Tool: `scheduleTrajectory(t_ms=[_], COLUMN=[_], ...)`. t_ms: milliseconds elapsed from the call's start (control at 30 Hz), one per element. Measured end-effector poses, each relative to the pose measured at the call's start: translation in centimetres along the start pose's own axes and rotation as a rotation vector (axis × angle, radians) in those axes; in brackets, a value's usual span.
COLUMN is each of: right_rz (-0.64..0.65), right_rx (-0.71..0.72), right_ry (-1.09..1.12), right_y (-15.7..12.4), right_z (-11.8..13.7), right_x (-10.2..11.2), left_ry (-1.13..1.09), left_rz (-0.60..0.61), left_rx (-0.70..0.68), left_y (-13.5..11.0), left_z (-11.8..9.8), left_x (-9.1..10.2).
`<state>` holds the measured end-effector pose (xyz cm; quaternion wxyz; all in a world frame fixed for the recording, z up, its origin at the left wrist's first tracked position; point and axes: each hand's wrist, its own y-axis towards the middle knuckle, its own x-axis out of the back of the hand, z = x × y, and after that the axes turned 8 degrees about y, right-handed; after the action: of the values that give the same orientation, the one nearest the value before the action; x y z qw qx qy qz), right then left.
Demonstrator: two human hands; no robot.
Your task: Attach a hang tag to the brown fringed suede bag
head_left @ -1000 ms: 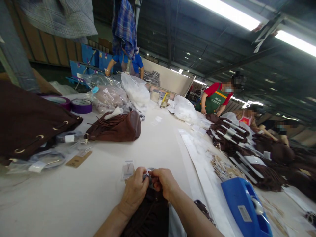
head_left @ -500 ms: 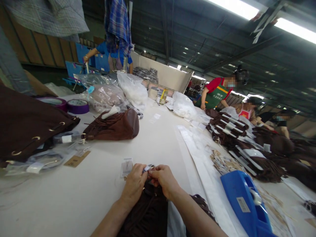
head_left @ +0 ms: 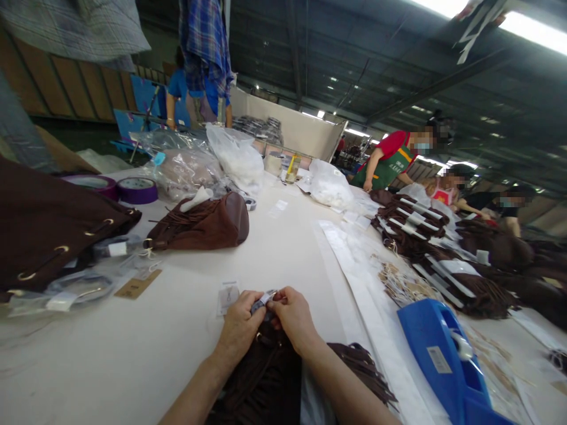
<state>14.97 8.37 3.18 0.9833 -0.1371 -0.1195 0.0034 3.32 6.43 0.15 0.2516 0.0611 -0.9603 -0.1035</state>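
My left hand (head_left: 241,321) is closed, thumb and fingers pinching a small plastic-wrapped bundle with a white label (head_left: 264,298). From the other side my right hand (head_left: 295,316) is closed on the same bundle, its fingertips pressed together at the far end. What lies inside the wrapping is too small to make out. Under both hands is a dark brown fringed bag (head_left: 261,383) with gold eyelets, partly hidden by my forearms. More brown fringe (head_left: 361,366) shows beyond my right forearm. A small printed packet (head_left: 228,297) lies on the table just past my left hand.
A brown bag (head_left: 204,224), purple tape rolls (head_left: 137,190) and a larger brown bag (head_left: 53,230) are on the left. To the right stand a blue tape dispenser (head_left: 443,354) and stacked brown bags (head_left: 411,221). Co-workers stand beyond; one wears a green apron (head_left: 390,162).
The labelled bundle has turned a little and shows more between my hands. My right hand has shifted slightly up. The view has tilted slightly, and a co-worker in blue has lowered an arm.
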Motion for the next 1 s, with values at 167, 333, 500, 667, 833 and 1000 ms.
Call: scheduleTrajectory(t_ms=[167,333,500,667,833,1000], right_rz=[-0.025,-0.078,-0.112,-0.137,-0.161,-0.161], right_rx=[0.019,0.089,0.129,0.162,0.179,0.165], right_ry=[-0.098,-0.209,-0.288,-0.356,-0.427,-0.46], right_y=[0.1,0.2,0.3,0.3,0.3,0.3], right_z=[0.2,0.1,-0.1,-0.1,-0.2,0.1], right_x=[-0.2,-0.4,-0.6,-0.7,-0.9,-0.8], left_ry=[-0.012,-0.022,-0.031,-0.042,-0.074,-0.144], left_rz=[-0.018,-0.025,-0.04,-0.052,-0.061,-0.071], left_rx=[0.012,0.009,0.005,0.006,0.012,0.035], left_y=[-0.1,-0.2,-0.2,-0.3,-0.3,-0.4], left_z=[-0.1,-0.4,-0.5,-0.4,-0.8,-0.9], left_x=[-0.1,0.0,0.1,0.2,0.2,0.3])
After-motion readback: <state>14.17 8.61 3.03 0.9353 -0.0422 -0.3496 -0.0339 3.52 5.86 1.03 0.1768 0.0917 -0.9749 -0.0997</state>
